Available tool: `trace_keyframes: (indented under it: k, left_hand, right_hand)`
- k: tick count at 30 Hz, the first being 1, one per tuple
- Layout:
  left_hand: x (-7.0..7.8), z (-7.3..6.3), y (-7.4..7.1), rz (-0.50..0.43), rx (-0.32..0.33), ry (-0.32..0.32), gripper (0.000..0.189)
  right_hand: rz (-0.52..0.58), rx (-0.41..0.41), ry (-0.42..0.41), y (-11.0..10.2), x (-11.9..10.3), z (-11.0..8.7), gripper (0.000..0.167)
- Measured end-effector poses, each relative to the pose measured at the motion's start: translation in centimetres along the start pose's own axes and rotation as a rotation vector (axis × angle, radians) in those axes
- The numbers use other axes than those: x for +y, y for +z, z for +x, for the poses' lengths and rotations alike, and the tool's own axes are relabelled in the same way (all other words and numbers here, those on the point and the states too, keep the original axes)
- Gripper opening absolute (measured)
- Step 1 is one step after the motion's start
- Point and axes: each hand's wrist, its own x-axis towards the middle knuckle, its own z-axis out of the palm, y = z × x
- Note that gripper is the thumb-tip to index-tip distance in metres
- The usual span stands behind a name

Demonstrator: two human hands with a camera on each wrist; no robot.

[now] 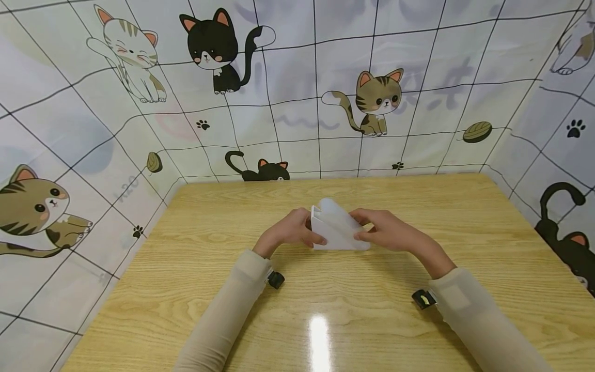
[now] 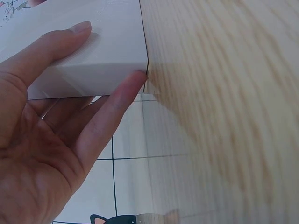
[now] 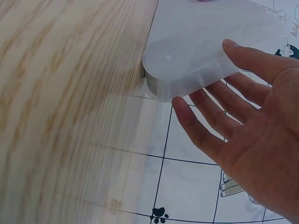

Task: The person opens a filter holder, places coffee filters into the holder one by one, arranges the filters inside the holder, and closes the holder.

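Observation:
A white box (image 1: 319,232) stands on the table, with a slotted opening showing at its upper left corner. A long translucent plastic case (image 1: 341,219) with rounded ends slants across the box's face, its low end near the tabletop. My left hand (image 1: 297,227) grips the box's left end, thumb on the near face and the other fingers around the far side. The same box (image 2: 112,46) fills the top of the left wrist view. My right hand (image 1: 386,230) holds the translucent case (image 3: 187,56) between thumb and fingers, its fingertips partly hidden behind it.
The wood-grain table (image 1: 223,217) meets a white wall cloth (image 1: 297,124) printed with cartoon cats and a grid, at the back and both sides. A bright light reflection lies on the near tabletop. Small black devices (image 1: 276,280) are strapped at both wrists.

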Motion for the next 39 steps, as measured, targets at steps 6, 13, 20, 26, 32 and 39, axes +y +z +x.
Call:
trace_keyframes:
  k: [6, 13, 20, 26, 32, 39]
  left_hand:
    - [0.12, -0.01, -0.02, 0.002, -0.002, -0.006, 0.025]
    - [0.14, -0.03, 0.0, -0.001, 0.001, -0.005, 0.025]
    - [0.12, -0.07, -0.03, -0.005, -0.005, 0.003, 0.027]
    - [0.13, -0.12, -0.07, -0.007, -0.007, -0.005, 0.029]
    - [0.03, -0.04, -0.04, -0.007, -0.006, -0.007, 0.028]
    - [-0.06, 0.03, -0.04, -0.001, 0.001, -0.008, 0.03]
  right_hand:
    - [-0.003, 0.001, -0.002, 0.14, 0.12, 0.0, 0.047]
    - [-0.012, -0.001, -0.003, 0.12, 0.02, 0.0, 0.046]
    - [-0.021, -0.006, -0.012, 0.26, -0.05, 0.12, 0.045]
    - [-0.021, -0.014, -0.002, 0.27, -0.09, 0.14, 0.045]
    - [-0.031, -0.02, 0.001, 0.35, 0.02, 0.32, 0.046]
    - [-0.032, -0.034, 0.007, 0.41, 0.1, 0.33, 0.046]
